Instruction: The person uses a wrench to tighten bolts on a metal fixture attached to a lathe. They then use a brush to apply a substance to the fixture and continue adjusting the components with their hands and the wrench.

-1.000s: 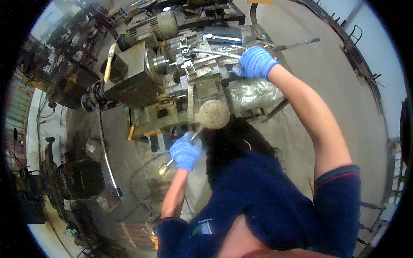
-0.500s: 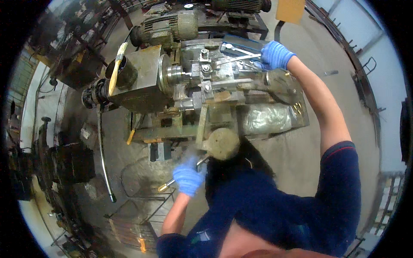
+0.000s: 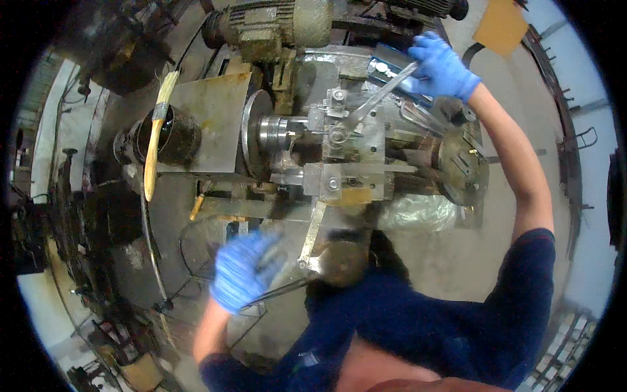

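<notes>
My right hand (image 3: 445, 68), in a blue glove, grips a metal wrench (image 3: 382, 95) by its upper end. The wrench slants down left, its slightly blurred lower end over the bolts of a lathe's tool post (image 3: 353, 153). To the left of the post is the round metal chuck (image 3: 274, 132). My left hand (image 3: 245, 269), gloved likewise, hovers at the lower left with fingers apart, a little blurred. Close below it runs a dark crank rod (image 3: 281, 289), leading to a round handwheel (image 3: 343, 262); whether the hand touches the rod is unclear.
A yellow-handled brush (image 3: 153, 150) lies across a dark pot (image 3: 186, 137) beside the headstock (image 3: 219, 124). An electric motor (image 3: 268, 29) stands behind. Beyond the tool post are a blue tool case (image 3: 385, 68) and several loose tools. A clear plastic bag (image 3: 418, 213) lies at the right.
The wrench's far end has swung down to the tool post bolts in my right hand. My left hand has shifted left from the crank handle, its fingers spreading. The whole view has moved.
</notes>
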Available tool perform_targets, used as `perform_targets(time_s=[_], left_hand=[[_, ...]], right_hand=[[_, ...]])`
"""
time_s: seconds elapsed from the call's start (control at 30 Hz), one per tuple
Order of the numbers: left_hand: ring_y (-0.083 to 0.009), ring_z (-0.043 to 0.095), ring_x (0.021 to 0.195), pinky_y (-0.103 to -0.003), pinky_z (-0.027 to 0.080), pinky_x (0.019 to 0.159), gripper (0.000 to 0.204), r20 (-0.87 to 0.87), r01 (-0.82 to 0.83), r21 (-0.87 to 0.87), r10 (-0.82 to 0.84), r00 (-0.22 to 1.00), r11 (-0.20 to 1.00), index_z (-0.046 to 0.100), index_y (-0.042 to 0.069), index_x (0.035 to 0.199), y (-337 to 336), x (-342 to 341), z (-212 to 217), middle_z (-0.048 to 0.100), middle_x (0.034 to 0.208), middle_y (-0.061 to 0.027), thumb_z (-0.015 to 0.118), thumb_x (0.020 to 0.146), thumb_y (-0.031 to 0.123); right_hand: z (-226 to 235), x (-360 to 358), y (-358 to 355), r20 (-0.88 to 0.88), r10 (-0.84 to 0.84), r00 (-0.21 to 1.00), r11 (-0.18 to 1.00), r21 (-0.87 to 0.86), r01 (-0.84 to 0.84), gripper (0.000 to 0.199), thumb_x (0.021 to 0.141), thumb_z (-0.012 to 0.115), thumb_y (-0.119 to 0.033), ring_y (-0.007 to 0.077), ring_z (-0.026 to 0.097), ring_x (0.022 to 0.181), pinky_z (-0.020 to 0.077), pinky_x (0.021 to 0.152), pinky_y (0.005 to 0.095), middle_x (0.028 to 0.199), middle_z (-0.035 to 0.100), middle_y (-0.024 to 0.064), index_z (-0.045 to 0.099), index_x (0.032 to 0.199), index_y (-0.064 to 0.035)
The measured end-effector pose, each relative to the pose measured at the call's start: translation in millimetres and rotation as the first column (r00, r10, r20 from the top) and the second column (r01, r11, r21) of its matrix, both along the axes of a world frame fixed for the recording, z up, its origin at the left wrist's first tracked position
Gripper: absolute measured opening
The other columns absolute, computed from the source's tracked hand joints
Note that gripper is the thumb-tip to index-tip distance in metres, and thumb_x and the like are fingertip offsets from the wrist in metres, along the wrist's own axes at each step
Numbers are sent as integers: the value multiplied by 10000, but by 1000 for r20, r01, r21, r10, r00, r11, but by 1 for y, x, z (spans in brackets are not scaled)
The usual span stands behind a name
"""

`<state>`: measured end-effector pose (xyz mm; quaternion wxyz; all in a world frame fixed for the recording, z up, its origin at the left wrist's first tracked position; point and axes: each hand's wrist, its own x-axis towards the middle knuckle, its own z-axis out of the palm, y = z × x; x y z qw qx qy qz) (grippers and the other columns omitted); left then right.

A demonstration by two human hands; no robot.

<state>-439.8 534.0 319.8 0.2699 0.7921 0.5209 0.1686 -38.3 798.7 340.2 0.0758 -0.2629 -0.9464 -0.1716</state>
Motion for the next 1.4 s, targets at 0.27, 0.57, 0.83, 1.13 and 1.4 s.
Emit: perform_targets(time_s=[0.27, 0.57, 0.83, 1.13, 1.4], left_hand=[[-311, 543, 987, -396, 430, 879, 282, -164, 192, 501, -125, 979, 844, 625, 79, 989, 138, 73, 11, 587, 1046, -109, 635, 710, 114], [-274, 483, 1118, -423, 260, 1047, 308, -463, 314, 412, -100, 880, 855, 630, 133, 1029, 169, 86, -35, 605, 1056, -67, 615, 741, 240], [-241, 551, 973, -430, 310, 997, 230, -488, 345, 379, -132, 863, 858, 645, 146, 970, 173, 93, -36, 630, 946, -52, 590, 770, 244], [-239, 589, 875, -391, 356, 946, 203, -483, 362, 310, -182, 856, 879, 645, 151, 956, 177, 91, -35, 637, 885, -58, 577, 783, 233], [-279, 607, 753, -384, 433, 804, 152, -440, 377, 243, -245, 864, 894, 668, 146, 840, 187, 95, -29, 639, 750, -104, 585, 757, 243]], right_hand=[[6, 33, -105, -295, -267, 918, 894, -431, 122, 352, 760, 678, -243, 252, 385, 472, 303, 447, 353, 491, 396, 84, 520, 498, -68], [-2, -31, -298, -188, -916, 355, 60, -938, -341, 451, 861, 535, -408, 109, 566, 568, 442, 541, 246, 703, 658, 92, 674, 877, 20], [19, -70, -322, -35, -991, 128, -43, -829, -557, 531, 887, 494, -456, 52, 370, 453, 300, 425, 207, 526, 427, -28, 627, 1004, 44], [22, -86, -318, 43, -992, 118, -102, -823, -558, 622, 841, 506, -541, 67, 323, 443, 248, 410, 215, 521, 409, -17, 630, 962, 56], [26, -92, -316, 76, -994, 79, -110, -722, -683, 610, 848, 505, -517, 71, 306, 436, 257, 399, 220, 532, 368, -21, 596, 1038, 56]])
